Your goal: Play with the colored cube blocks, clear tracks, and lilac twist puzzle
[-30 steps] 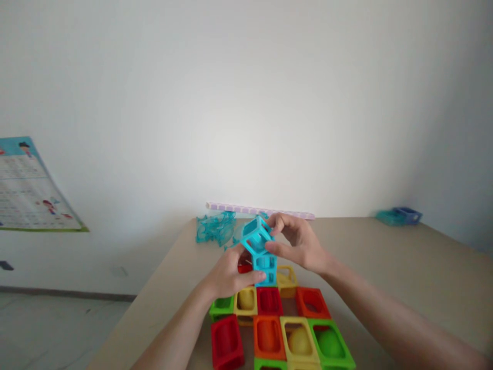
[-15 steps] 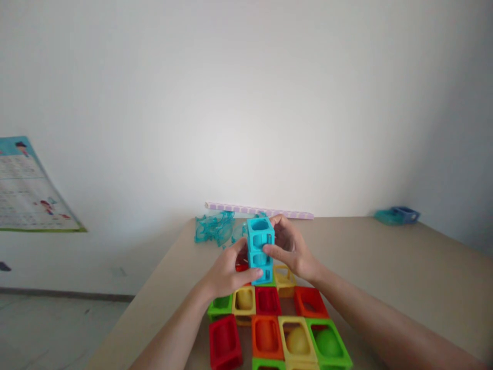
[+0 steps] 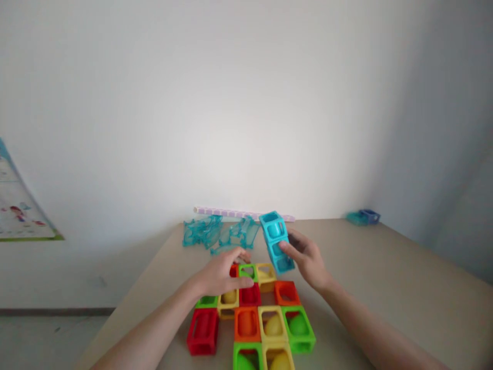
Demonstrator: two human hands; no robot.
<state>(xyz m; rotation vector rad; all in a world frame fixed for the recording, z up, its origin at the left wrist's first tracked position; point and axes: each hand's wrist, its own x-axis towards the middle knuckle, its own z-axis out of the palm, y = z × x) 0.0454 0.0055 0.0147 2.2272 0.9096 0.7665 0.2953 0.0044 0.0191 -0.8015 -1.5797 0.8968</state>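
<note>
A tilted stack of light blue hollow cube blocks point(image 3: 276, 241) is held up in my right hand point(image 3: 310, 262), thumb across its front and fingers behind. My left hand point(image 3: 219, 275) hovers over the coloured blocks, thumb and fingers apart with nothing between them. Below it lie a yellow block point(image 3: 228, 298) and a dark red block point(image 3: 250, 294). Closer to me are an orange block point(image 3: 247, 325), a green block point(image 3: 298, 329) and a separate red block point(image 3: 203, 331). Several of these cubes have rounded shapes inside.
Clear teal plastic pieces point(image 3: 202, 231) lie at the table's far left, in front of a long lilac patterned strip point(image 3: 231, 212) by the wall. A dark blue block point(image 3: 370, 216) sits beside a teal piece at the far right. A poster point(image 3: 23, 216) hangs at left.
My left hand has let go of the light blue stack and moved away from it. My right hand has tilted the stack to the left. The camera view has shifted to the right.
</note>
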